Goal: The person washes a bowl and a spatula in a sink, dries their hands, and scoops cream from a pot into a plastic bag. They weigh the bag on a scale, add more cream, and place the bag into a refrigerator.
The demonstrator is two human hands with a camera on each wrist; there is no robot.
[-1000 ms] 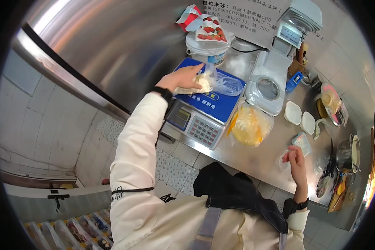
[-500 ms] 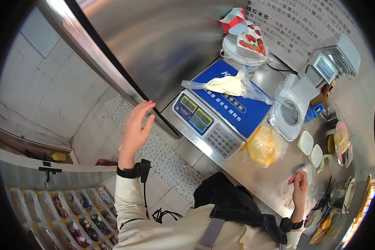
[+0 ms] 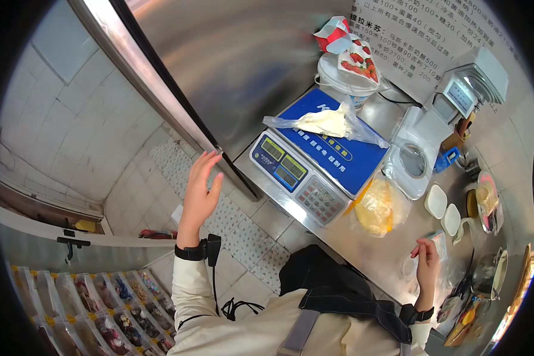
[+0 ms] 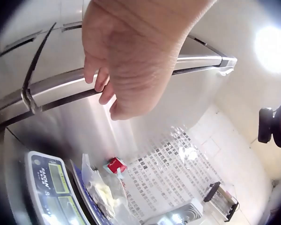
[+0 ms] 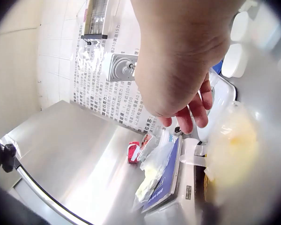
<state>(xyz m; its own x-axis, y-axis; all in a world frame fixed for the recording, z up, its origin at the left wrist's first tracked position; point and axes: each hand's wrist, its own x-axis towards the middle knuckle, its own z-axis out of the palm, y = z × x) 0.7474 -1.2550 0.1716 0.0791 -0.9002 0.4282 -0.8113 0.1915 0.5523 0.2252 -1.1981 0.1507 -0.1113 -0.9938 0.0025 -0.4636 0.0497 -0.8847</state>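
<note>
Left hand (image 3: 199, 196) off the surface's (image 3: 391, 250) left front corner, fingers nearly straight, holding nothing. Right hand (image 3: 427, 264) by the front edge, toward the right, fingers loosely bent, nothing visibly gripped. Clear bag of pale filling (image 3: 326, 123) lies across scale (image 3: 319, 200) at surface's left end; yellow bag (image 3: 374, 209) beside scale's right front corner.

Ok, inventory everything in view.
Counter: 1, steel, centre
Scale: 1, white and blue, on counter
Pale bag: 1, cream, on scale
Yellow bag: 1, yellow, beside scale
Bucket: 1, white, behind scale
Strawberry packet: 1, red-white, on bucket
Machine: 1, pale grey, beside scale
Containers: 2, white, right of machine
Poster: 1, pale, upper right
Rack: 1, clear, lower left
Pot: 1, silver, far right
Smaller items: uncountable, mixed, right
Left hand: 1, bare, left of scale
Right hand: 1, bare, over counter
</note>
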